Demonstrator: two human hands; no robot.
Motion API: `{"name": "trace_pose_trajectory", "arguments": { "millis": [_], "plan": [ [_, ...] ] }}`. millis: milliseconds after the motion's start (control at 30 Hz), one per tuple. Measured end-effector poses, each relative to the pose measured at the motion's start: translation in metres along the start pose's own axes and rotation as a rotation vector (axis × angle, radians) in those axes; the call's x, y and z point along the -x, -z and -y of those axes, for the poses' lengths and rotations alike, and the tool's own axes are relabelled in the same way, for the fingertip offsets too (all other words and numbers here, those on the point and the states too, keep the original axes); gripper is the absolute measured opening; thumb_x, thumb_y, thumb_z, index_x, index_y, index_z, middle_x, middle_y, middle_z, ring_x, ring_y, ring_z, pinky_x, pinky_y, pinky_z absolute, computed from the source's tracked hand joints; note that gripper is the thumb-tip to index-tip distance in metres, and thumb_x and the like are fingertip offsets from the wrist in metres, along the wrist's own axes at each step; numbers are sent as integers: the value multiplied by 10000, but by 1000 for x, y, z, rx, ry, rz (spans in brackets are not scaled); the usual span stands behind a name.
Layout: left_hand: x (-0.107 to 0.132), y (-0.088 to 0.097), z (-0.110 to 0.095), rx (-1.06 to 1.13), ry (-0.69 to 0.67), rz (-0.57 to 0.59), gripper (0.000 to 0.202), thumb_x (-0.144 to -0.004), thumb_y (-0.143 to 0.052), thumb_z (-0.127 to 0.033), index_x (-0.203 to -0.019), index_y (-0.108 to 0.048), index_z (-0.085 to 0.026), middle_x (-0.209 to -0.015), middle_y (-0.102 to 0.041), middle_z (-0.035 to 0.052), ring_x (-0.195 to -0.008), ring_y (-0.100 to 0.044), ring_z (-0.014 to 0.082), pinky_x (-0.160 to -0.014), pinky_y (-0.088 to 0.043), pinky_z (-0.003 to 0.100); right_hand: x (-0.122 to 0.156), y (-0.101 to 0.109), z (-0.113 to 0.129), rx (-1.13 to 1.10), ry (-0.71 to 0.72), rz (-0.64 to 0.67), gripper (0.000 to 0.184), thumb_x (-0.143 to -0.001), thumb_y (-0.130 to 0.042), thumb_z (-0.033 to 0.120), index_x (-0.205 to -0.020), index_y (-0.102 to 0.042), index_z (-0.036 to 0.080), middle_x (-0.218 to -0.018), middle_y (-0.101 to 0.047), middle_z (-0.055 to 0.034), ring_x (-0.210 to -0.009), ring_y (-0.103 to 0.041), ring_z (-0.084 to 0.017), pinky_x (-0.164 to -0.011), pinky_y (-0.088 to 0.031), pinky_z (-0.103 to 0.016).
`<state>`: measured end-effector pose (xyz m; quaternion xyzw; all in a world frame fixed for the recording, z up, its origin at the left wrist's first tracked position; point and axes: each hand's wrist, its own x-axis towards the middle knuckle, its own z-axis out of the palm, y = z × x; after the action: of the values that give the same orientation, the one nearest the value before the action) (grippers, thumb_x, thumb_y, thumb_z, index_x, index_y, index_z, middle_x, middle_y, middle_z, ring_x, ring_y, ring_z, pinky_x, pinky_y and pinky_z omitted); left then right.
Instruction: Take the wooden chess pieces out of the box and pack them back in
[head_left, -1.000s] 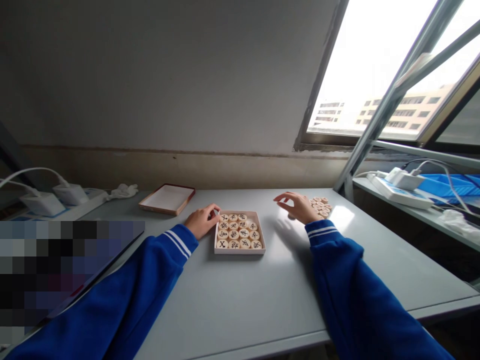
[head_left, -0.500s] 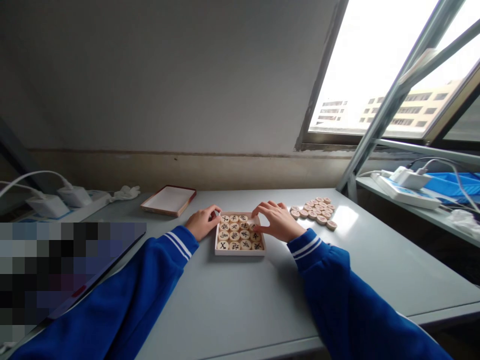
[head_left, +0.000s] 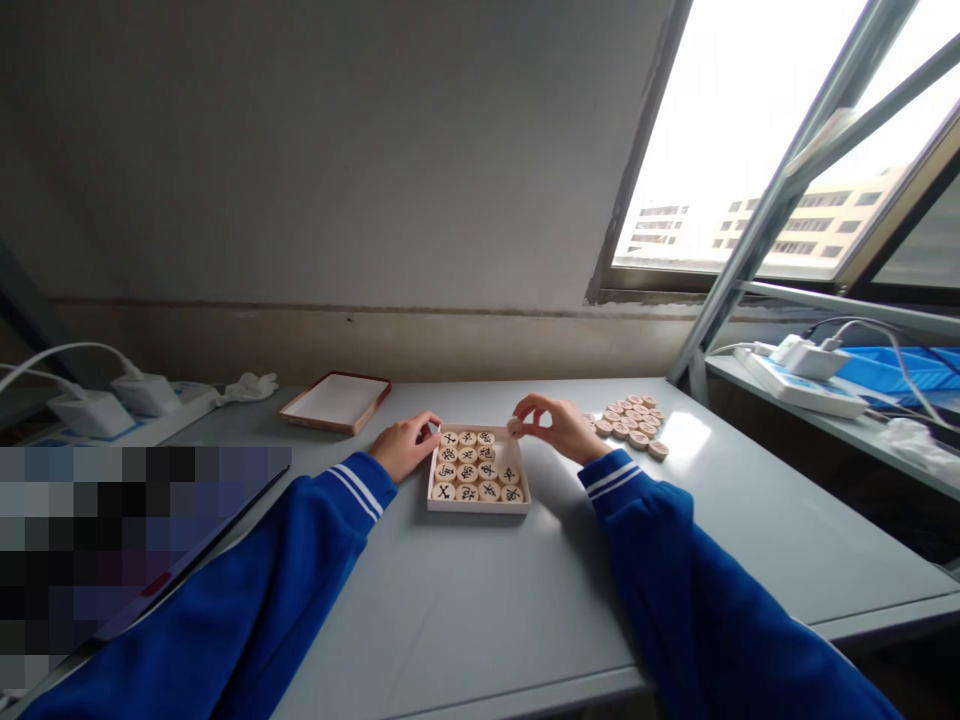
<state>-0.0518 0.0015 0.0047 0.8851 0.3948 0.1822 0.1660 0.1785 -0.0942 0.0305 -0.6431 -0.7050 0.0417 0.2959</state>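
Note:
A shallow white box (head_left: pixel 478 507) sits on the table with rows of round wooden Chinese chess pieces (head_left: pixel 466 472) in it, marked with black characters. At its far left corner, my left hand (head_left: pixel 405 446) is closed on the box's side, thumb and fingertips at the rim. My right hand (head_left: pixel 559 424) pinches one chess piece (head_left: pixel 514 427) between thumb and fingers, just above the far right corner. A gap shows in the box's right column below that piece. To the right of my right hand lies a cluster of chess pieces with reddish characters (head_left: pixel 628 418).
The box lid (head_left: pixel 337 400) lies upturned at the back left, white inside. Power strips with plugs stand on the left (head_left: pixel 161 405) and on the right shelf (head_left: pixel 806 375). A pixelated area covers the left front. A metal post (head_left: pixel 739 260) rises at the back right.
My right hand has lifted a chess piece out of the right column and moved slightly up and away, leaving a gap. My left hand stays at the box corner.

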Motion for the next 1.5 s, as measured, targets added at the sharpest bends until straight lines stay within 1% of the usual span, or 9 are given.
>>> {"name": "trace_pose_trajectory", "arguments": {
  "millis": [167,333,467,600,667,800,900,1100,1500],
  "plan": [
    [-1,-1,2,-10,-5,-2,329,-767,-338,-409,-949,-523,-205,-775,-603,4,-610,-533,137,-563,-364,237,2,28,-53,208,-363,-292,216,-746,-495,405,-818,-595,228,-818,-651,7,-691,-551,-158,-748,-296,-341],
    [-1,0,1,9,5,6,337,-767,-332,-408,-951,-525,-203,-780,-606,10,-624,-537,142,-577,-372,241,17,40,-99,355,-575,-243,273,-718,-484,425,-824,-647,233,-795,-647,-35,-827,-526,-226,-748,-280,-355],
    [0,1,-1,4,8,3,335,-766,-335,-407,-947,-531,-204,-777,-605,10,-628,-538,143,-567,-372,238,21,37,-107,443,-559,-200,263,-701,-494,424,-773,-673,246,-916,-621,-43,-918,-465,-257,-751,-267,-374],
    [0,0,1,-5,-5,-6,333,-770,-336,-402,-953,-531,-204,-777,-608,9,-619,-541,141,-564,-376,239,17,38,-95,456,-514,-314,232,-715,-491,399,-749,-668,252,-983,-588,-42,-961,-428,-274,-761,-266,-407],
    [0,-1,1,-9,-7,-10,329,-771,-338,-399,-953,-531,-204,-773,-608,7,-613,-541,141,-567,-378,240,14,38,-84,376,-390,-318,240,-746,-468,382,-783,-659,240,-938,-593,-51,-922,-456,-245,-759,-296,-380],
    [0,0,1,0,-7,-3,325,-771,-340,-401,-946,-527,-202,-774,-604,7,-608,-539,140,-566,-375,239,8,26,-46,163,-2,-82,208,-777,-477,355,-820,-636,229,-868,-596,-37,-819,-503,-179,-730,-351,-310],
    [0,0,0,14,-9,5,329,-773,-336,-407,-946,-521,-197,-777,-601,10,-606,-536,138,-557,-369,237,10,6,-10,191,156,80,178,-774,-512,375,-857,-629,268,-943,-596,-22,-886,-490,-191,-757,-327,-340],
    [0,0,0,16,0,14,333,-771,-335,-405,-957,-514,-194,-784,-596,13,-599,-529,139,-547,-360,239,16,-11,30,309,170,80,194,-743,-549,422,-835,-628,271,-964,-592,-31,-886,-467,-208,-737,-290,-370],
    [0,-1,-1,-20,8,-6,304,-772,-349,-395,-941,-520,-208,-770,-596,2,-611,-526,142,-560,-347,240,15,1,19,125,119,367,229,-675,-614,449,-803,-652,263,-947,-584,-22,-915,-476,-210,-765,-306,-360]
  ]
}}
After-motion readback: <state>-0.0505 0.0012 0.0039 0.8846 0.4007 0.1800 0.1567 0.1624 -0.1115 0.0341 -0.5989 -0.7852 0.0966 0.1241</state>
